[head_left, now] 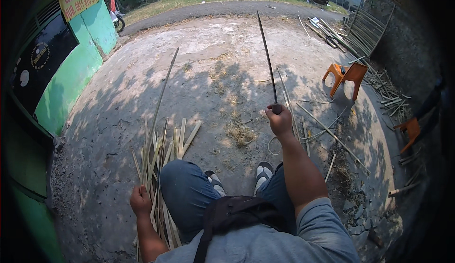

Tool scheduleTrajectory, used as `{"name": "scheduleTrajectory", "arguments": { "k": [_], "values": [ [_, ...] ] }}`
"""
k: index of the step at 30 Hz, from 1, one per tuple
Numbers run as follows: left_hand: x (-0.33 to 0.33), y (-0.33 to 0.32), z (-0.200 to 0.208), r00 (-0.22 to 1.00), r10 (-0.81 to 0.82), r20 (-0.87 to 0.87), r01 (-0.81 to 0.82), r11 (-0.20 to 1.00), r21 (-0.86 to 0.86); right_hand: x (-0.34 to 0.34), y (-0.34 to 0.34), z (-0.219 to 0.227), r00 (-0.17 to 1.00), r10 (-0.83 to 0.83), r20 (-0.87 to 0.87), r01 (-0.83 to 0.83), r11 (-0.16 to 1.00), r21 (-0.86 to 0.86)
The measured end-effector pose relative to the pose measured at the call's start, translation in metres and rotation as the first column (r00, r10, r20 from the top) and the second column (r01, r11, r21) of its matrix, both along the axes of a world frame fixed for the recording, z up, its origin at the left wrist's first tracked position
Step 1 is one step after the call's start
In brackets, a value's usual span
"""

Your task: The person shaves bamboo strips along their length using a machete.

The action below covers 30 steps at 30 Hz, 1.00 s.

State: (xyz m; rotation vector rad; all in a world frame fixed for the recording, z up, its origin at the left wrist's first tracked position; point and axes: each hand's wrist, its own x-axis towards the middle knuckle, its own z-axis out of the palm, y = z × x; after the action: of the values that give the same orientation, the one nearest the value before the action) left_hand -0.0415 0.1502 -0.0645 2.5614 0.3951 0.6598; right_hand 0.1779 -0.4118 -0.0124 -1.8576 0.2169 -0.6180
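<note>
My right hand [279,120] is raised in front of my right knee, closed around the handle of a machete [268,57]. Its long, narrow dark blade points up and away from me. Low at the left, beside my left knee, my left hand [140,200] is closed. A long bamboo strip [162,95] runs down into it, with the far end tilted up and slightly right. Blade and strip are well apart. Between my left hand and left leg lies a bundle of split bamboo strips [182,140], partly hidden by the leg.
Loose bamboo pieces [335,137] lie on the concrete to the right. An orange plastic chair [347,78] stands beyond them, and another orange seat [409,132] is at the right edge. More bamboo [332,34] is piled by the wall. A green wall [71,80] borders the left.
</note>
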Motion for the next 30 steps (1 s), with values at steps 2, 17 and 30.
{"name": "scheduleTrajectory", "arguments": {
  "k": [2, 17, 30],
  "values": [
    [-0.006, 0.017, -0.009, 0.998, 0.050, -0.036, -0.051, 0.999, -0.007, 0.000, 0.003, 0.001, 1.000, -0.001, -0.001, 0.001, 1.000, -0.013],
    [0.059, 0.080, -0.077, 0.928, 0.046, -0.370, -0.069, 0.996, -0.049, -0.006, 0.041, 0.029, 0.990, 0.101, -0.102, -0.090, 0.990, 0.108],
    [0.072, 0.057, -0.123, 0.950, -0.163, -0.265, 0.087, 0.957, -0.276, -0.058, 0.011, 0.073, 0.997, 0.079, 0.005, -0.078, 0.995, -0.063]
  ]
}}
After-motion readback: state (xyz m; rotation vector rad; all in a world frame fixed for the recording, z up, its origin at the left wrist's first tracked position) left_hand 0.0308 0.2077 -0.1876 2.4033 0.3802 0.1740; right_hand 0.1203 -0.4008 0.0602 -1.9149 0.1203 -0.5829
